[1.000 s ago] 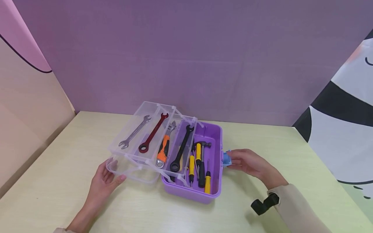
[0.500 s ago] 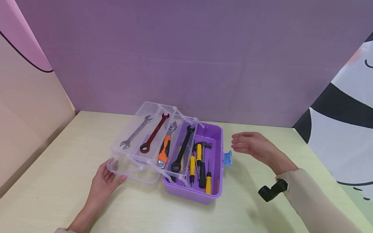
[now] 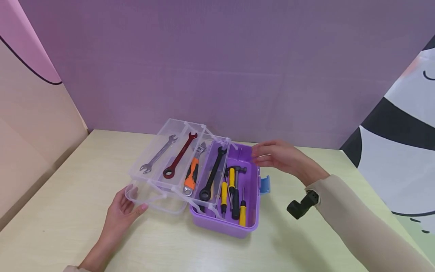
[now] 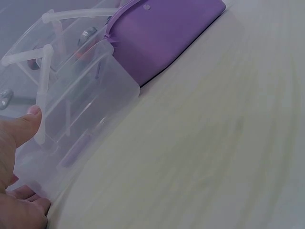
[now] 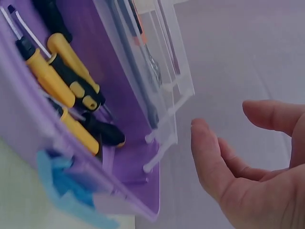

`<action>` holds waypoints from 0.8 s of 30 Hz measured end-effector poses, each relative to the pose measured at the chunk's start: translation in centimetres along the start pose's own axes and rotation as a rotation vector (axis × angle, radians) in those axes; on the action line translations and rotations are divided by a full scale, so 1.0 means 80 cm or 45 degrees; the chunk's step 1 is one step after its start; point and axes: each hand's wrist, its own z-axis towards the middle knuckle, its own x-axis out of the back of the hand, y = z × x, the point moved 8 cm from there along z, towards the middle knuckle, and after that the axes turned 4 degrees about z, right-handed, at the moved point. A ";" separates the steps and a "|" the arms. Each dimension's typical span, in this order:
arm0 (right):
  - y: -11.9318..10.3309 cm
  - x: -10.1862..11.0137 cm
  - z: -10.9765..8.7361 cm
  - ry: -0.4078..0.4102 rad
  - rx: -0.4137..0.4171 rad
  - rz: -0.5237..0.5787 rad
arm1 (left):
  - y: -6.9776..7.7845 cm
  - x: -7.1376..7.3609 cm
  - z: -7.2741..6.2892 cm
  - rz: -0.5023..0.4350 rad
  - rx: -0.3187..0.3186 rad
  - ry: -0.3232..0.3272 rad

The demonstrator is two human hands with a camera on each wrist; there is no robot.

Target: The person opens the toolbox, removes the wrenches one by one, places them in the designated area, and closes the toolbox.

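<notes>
A purple toolbox (image 3: 225, 229) stands unfolded on the table, its clear lid (image 3: 170, 207) swung out to the left. My left hand (image 3: 117, 217) holds the lid's left end; in the left wrist view the thumb (image 4: 27, 125) is at the lid's near side, other fingers low at its end. Over the box's far right corner hovers my right hand (image 3: 282, 156), fingers extended and holding nothing. Clear trays bear a silver wrench (image 3: 158, 155), a red wrench (image 3: 180, 156), an orange-handled adjustable wrench (image 3: 192, 173) and a black wrench (image 3: 213, 173).
Inside the box lie a hammer (image 3: 236, 204) and several yellow-and-black screwdrivers (image 3: 242, 215). A blue latch (image 3: 265, 184) sticks out on the box's right side. Behind the pale table (image 3: 85, 177) rises a purple wall (image 3: 217, 68).
My right hand has let go of the blue latch, drawn back right, then moved up and left over the box's far corner. The left hand has stayed at the lid.
</notes>
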 end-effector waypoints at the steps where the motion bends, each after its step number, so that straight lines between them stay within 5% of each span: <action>1: -0.003 -0.003 0.002 -0.003 -0.007 -0.003 | 0.000 0.000 0.000 0.000 -0.001 0.000; 14: -0.028 -0.054 0.036 -0.129 -0.068 0.084 | -0.001 0.000 0.000 0.012 0.006 -0.010; 24: -0.036 -0.090 0.053 -0.037 -0.203 0.184 | -0.001 0.002 0.000 0.012 0.010 0.002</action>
